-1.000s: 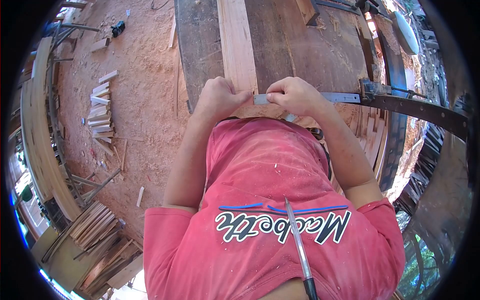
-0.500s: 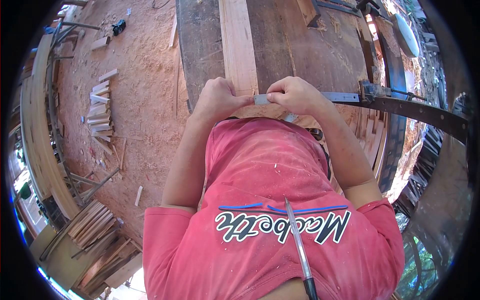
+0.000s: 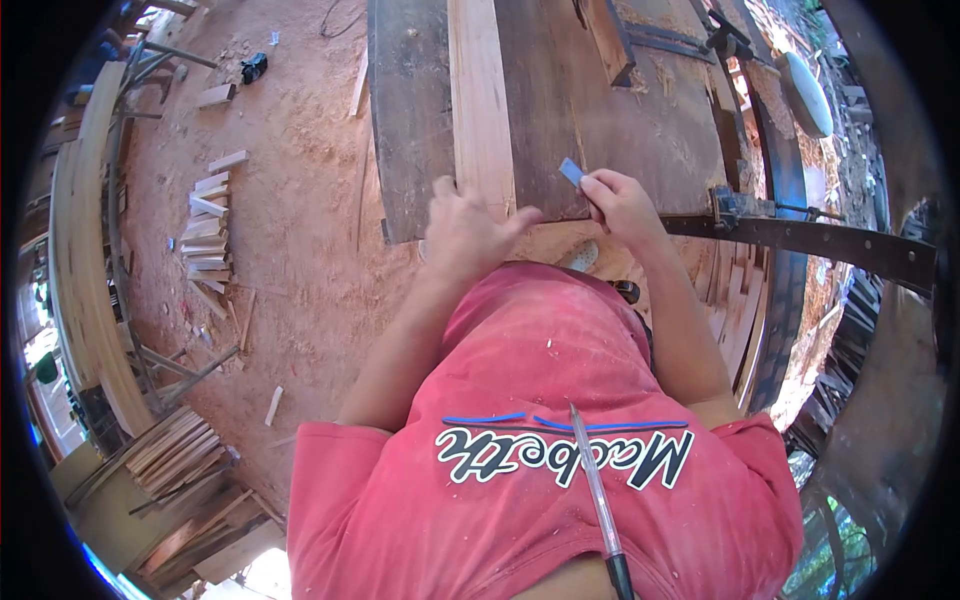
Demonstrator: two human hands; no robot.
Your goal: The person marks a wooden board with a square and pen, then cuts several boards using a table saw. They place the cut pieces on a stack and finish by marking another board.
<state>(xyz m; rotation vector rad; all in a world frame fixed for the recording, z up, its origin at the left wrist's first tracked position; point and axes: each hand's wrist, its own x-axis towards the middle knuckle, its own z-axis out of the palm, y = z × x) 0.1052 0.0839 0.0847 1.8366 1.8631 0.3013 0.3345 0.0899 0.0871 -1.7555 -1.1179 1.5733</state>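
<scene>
A pale wooden board point(image 3: 480, 100) lies lengthwise on the dark workbench point(image 3: 545, 90). Over the board's near end is my left hand point(image 3: 470, 225), its fingers apart and nothing in it. My right hand point(image 3: 618, 205) pinches a metal ruler point(image 3: 571, 171) to the right of the board; a short piece of the ruler sticks out past the fingertips, and the rest is hidden by the hand and forearm. A pen point(image 3: 600, 490) hangs at the neck of the red shirt point(image 3: 550, 350).
Short wood pieces point(image 3: 207, 240) lie in a row on the dusty ground at left. Long planks point(image 3: 85, 230) rest on a metal frame farther left. A darker wood block point(image 3: 607, 40) sits on the bench. A metal bar point(image 3: 830, 238) extends right from the bench's edge.
My left hand has come off the ruler and opened. My right hand has moved slightly right, turning the ruler from level across the board's end to a slant beside it.
</scene>
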